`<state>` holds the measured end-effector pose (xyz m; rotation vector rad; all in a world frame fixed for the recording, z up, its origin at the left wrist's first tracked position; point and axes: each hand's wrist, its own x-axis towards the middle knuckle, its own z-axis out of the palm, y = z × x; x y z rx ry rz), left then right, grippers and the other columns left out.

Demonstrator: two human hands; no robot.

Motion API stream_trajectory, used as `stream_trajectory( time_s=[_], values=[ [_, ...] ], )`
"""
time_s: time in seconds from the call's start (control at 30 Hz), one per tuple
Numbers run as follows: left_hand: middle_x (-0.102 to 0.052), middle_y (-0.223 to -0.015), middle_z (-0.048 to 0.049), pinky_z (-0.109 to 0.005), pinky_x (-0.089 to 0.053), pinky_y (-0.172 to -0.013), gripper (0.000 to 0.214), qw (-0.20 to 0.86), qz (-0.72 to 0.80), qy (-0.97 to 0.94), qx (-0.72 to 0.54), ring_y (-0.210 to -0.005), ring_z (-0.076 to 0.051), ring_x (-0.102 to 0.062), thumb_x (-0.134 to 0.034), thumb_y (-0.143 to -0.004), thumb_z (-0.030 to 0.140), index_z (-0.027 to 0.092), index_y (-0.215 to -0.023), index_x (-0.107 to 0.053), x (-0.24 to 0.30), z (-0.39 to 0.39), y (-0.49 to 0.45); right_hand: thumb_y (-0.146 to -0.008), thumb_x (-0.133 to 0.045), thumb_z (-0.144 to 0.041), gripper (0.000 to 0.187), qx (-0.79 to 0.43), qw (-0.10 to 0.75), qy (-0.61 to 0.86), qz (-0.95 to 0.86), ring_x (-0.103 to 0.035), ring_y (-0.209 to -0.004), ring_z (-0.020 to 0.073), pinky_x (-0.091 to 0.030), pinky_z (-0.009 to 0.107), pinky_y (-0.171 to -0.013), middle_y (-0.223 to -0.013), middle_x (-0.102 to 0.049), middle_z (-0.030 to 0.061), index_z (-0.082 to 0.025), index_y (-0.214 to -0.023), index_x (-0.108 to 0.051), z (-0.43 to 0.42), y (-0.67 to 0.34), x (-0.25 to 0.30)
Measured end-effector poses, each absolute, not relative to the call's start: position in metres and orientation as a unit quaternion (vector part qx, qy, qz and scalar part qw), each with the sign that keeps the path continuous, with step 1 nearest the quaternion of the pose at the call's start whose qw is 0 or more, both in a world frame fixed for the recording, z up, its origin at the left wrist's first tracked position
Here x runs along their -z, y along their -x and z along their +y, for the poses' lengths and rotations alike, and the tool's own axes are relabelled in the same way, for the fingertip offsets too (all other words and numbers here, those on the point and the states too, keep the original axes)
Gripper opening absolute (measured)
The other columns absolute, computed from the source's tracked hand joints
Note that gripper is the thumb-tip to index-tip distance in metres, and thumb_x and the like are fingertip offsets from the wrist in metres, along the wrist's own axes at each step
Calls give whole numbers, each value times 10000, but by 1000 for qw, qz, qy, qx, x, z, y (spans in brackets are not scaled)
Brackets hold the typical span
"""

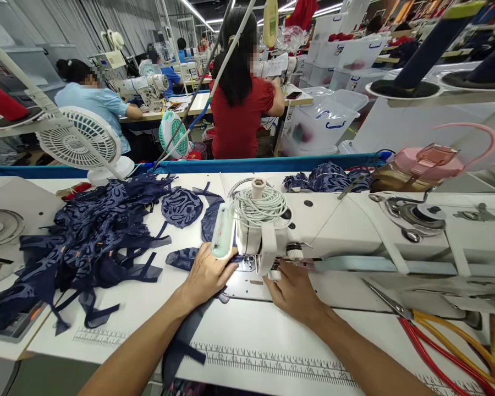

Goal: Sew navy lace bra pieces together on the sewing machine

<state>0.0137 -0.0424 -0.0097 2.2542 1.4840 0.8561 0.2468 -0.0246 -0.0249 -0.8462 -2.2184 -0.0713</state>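
Observation:
At the white sewing machine (251,236), my left hand (206,275) has its thumb and fingers closed on a navy fabric piece (190,324) left of the presser foot (249,264). The fabric runs beneath that hand and hangs over the table's front edge. To the right of the needle area, my right hand (295,291) is closed, its fingertips partly hidden by the machine head; what they hold cannot be made out. A patterned navy cup (182,208) lies behind my left hand. Farther left is a pile of navy patterned pieces with straps (103,231).
Scissors with red and orange handles (412,319) lie at right. A printed ruler (272,363) runs along the front. A pink-lidded bottle (424,165), a white fan (82,137) and thread cones (421,60) stand behind. Two co-workers (239,115) sit at machines beyond.

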Motion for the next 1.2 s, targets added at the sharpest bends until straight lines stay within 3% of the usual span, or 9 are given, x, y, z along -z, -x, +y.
stream_trajectory(
  time_s=[0.17,0.37,0.47,0.57,0.7,0.87,1.0,1.13,1.2],
  values=[
    [-585,-863,-51,-352,-409,-831,184,259,591,-666,-374,-866,-210,-518,-494,-908,326,199,-821,-595,2,-39,-5,-918,-480,-116,275,49,366,318,-873,-488,-541,139,-364,275,-487,-626,-531,21,-190,-661,-545,-26,-245,25],
    [-409,-669,43,-227,-358,-604,302,409,602,-537,-427,-626,-122,-410,-448,-918,453,199,-755,-458,-30,-75,20,-951,-479,-150,198,40,382,288,-877,-532,-517,134,-411,271,-490,-681,-640,41,-166,-871,-659,-33,-240,13],
    [-364,-662,48,-211,-324,-573,341,479,586,-491,-432,-602,-105,-357,-484,-887,490,197,-727,-415,-40,-100,24,-977,-433,-203,218,-117,370,301,-871,-564,-558,140,-442,267,-524,-725,-662,36,-192,-944,-648,-44,-230,4],
    [-335,-667,48,-207,-297,-561,351,521,573,-456,-439,-602,-99,-323,-529,-865,479,195,-710,-396,-40,-116,22,-989,-407,-287,271,-308,325,319,-835,-587,-596,152,-465,275,-556,-692,-642,21,-215,-859,-633,-58,-214,-4],
    [-328,-670,50,-211,-272,-553,337,574,547,-408,-453,-603,-100,-301,-576,-845,459,196,-722,-404,-37,-123,15,-904,-548,-486,278,-579,285,362,-673,-658,-679,182,-530,302,-594,-802,-691,40,-216,-928,-608,-79,-186,-13],
    [-439,-746,19,-255,-354,-678,239,424,597,-542,-413,-723,-146,-427,-469,-916,387,198,-769,-470,-45,-130,8,-765,-738,-462,440,-752,298,334,-483,-642,-917,184,-527,341,-842,-968,-668,39,-213,-1083,-565,-97,-160,-20],
    [-502,-839,-3,-281,-354,-679,154,237,651,-627,-357,-755,-168,-465,-425,-940,284,214,-831,-510,-56,-141,10,-826,-643,-431,448,-611,315,411,-598,-551,-596,150,-516,313,-624,-700,-536,-38,-199,-1187,-517,-94,-169,-14],
    [-509,-818,8,-267,-367,-658,141,285,616,-659,-324,-730,-154,-481,-449,-937,253,217,-814,-508,-61,-148,10,-913,-534,-336,372,-251,358,398,-806,-508,-614,148,-424,263,-552,-836,-534,24,-234,-1270,-529,-89,-187,-15],
    [-525,-834,7,-259,-386,-678,144,328,588,-665,-323,-761,-152,-499,-473,-940,286,215,-826,-524,-61,-149,8,-967,-445,-283,230,-207,349,349,-845,-499,-621,133,-400,249,-547,-880,-530,37,-244,-1122,-611,-88,-191,-20]
  ],
)
